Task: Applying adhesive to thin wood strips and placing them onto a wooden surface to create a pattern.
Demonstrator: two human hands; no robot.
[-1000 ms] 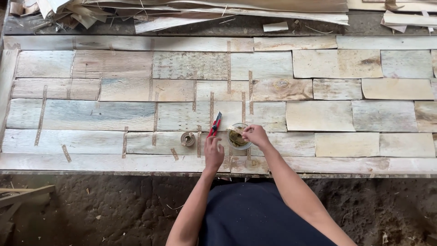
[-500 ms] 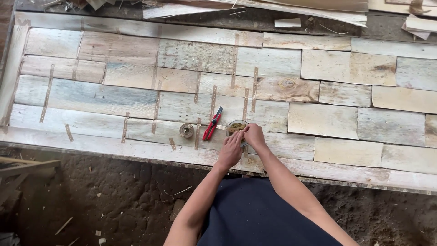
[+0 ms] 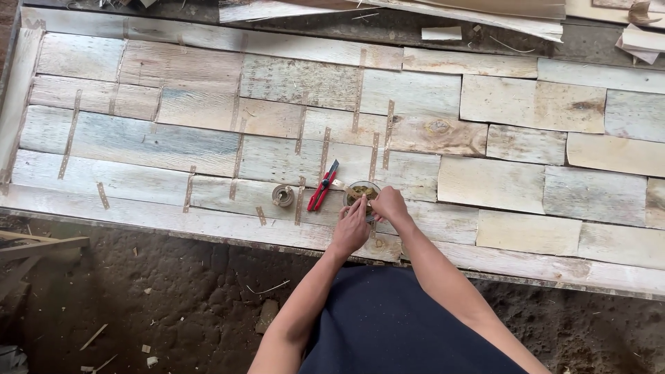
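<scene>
A wide panel of pale veneer pieces point(image 3: 159, 149) lies in front of me, its seams joined by brown tape strips. Both hands meet at a small round bowl point(image 3: 359, 190) holding a yellowish-green lump. My right hand point(image 3: 389, 206) rests at the bowl's right rim, fingers bent over it. My left hand point(image 3: 352, 228) sits just below the bowl, fingertips pinched together near a short strip; what it holds is too small to tell. A red-handled utility knife point(image 3: 323, 187) lies left of the bowl. A small tape roll point(image 3: 282, 195) sits further left.
The panel's front edge point(image 3: 208, 239) runs above a dark dirt floor point(image 3: 173, 305) with wood scraps. Loose veneer sheets and offcuts point(image 3: 443, 14) pile up beyond the far edge. Untaped veneer pieces point(image 3: 526, 187) fill the right side.
The view has drifted, so the panel appears tilted. My left hand has moved right from beside the knife to just under the bowl, next to my right hand.
</scene>
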